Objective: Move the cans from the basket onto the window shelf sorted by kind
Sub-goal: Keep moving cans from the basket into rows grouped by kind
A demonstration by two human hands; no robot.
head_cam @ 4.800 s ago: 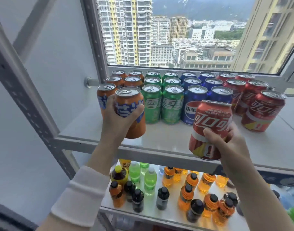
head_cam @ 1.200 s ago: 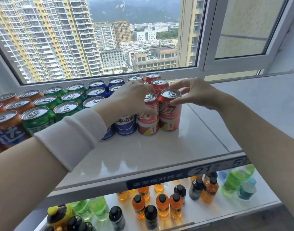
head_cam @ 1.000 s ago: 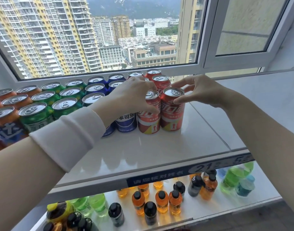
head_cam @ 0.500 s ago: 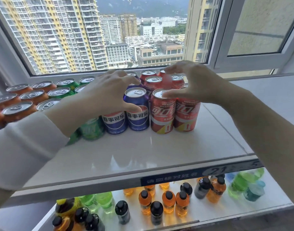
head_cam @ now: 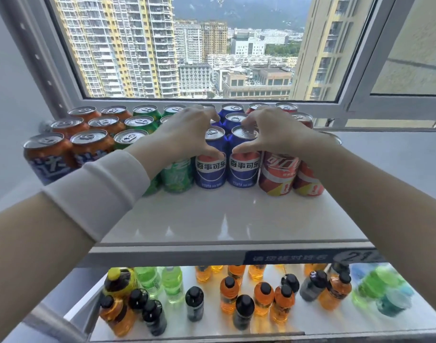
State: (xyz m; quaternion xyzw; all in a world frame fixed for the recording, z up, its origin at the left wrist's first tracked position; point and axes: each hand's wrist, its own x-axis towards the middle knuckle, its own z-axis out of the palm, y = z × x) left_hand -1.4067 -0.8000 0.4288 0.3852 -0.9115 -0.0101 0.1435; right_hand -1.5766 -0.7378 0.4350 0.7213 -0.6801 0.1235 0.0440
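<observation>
Between the left hand (head_cam: 184, 134) and right hand (head_cam: 273, 134), both spread, grasping nothing, two front blue cans (head_cam: 211, 164) read 百事可乐 (six blue visible).

This looks like a small shop set up in a tall building. Rows of shiny metal drink cans (head_cam: 213, 167) stand on a white shelf (head_cam: 226, 219) with a dark label strip (head_cam: 289, 256), small plastic bottles (head_cam: 229, 295) below, city towers outside the big window (head_cam: 187, 45).
</observation>
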